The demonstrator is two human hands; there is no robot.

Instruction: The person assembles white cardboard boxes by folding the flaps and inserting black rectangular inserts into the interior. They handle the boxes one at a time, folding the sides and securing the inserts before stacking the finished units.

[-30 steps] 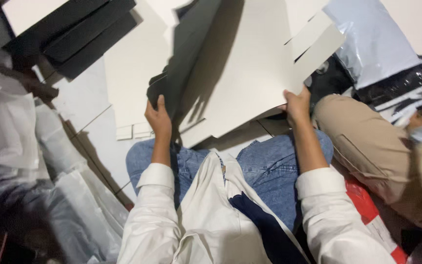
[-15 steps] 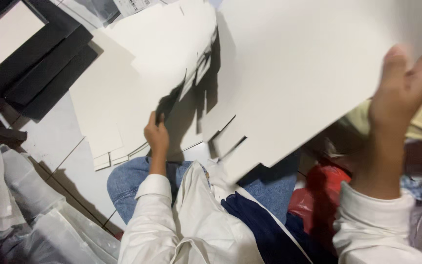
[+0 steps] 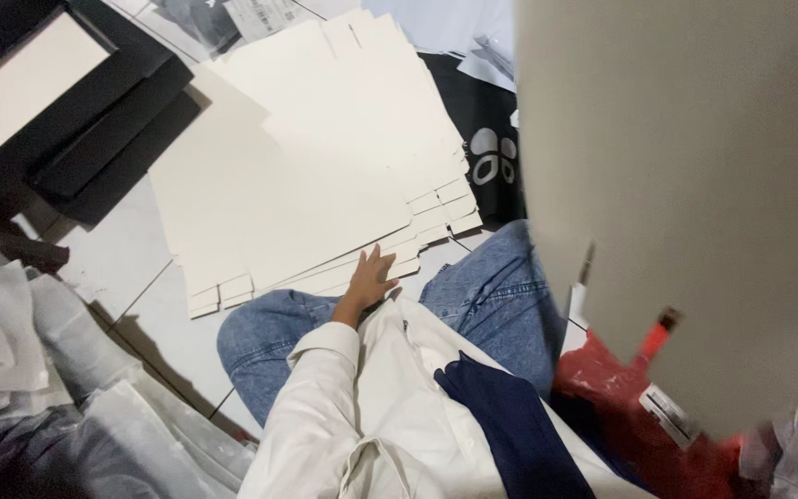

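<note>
Resting open-fingered on one stack of cream flat cartons (image 3: 325,176), the left hand (image 3: 369,280) lies flat; one grey sheet (image 3: 695,185) hides the right hand, its fingers unseen.

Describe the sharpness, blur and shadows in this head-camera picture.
Head view: the stack of flat cream cardboard sheets on the floor is sharp, evenly lit from above; the left hand resting at its near edge is crisp. The large grey-white cardboard sheet filling the right side is close, soft and shaded, its lower edge smeared. The right hand is out of view. Shadows lie soft beside the black flat boxes.
</note>
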